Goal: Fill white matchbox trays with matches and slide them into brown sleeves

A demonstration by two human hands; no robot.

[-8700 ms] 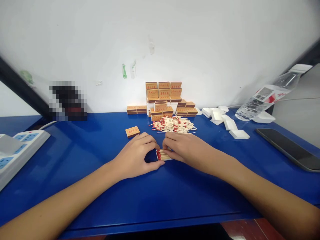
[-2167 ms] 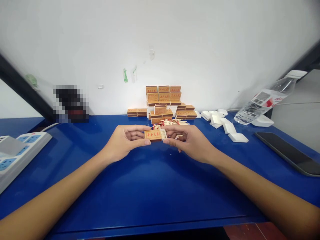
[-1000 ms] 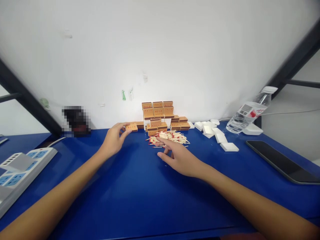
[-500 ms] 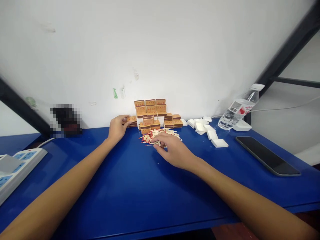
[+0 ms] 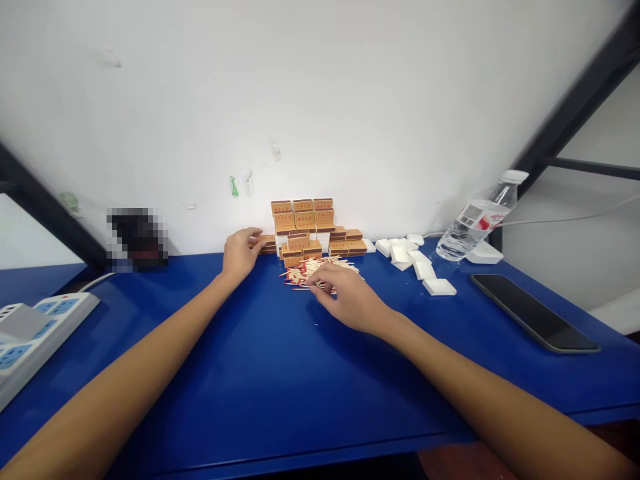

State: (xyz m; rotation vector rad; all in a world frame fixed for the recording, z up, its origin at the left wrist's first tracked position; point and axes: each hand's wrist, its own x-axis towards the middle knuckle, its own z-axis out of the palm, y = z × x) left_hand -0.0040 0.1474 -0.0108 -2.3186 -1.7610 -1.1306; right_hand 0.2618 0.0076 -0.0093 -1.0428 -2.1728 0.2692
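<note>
My left hand (image 5: pixel 241 253) reaches to the back of the blue table (image 5: pixel 260 373) and its fingers are closed on an orange matchbox (image 5: pixel 267 242) lying on a low stack at the wall. Right beside it stands a taller pile of orange matchboxes (image 5: pixel 303 217). My right hand (image 5: pixel 347 297) rests on the near edge of a heap of loose red-tipped matches (image 5: pixel 310 270), its fingers curled over some of them.
White inner trays (image 5: pixel 420 263) lie right of the matches. A water bottle (image 5: pixel 475 220) leans at the back right, and a dark phone (image 5: pixel 535 312) lies near the right edge. A white power strip (image 5: pixel 35 327) sits at far left.
A filled matchbox that both hands held was carried by my left hand to the low stack at the wall. My right hand moved onto the heap of matches.
</note>
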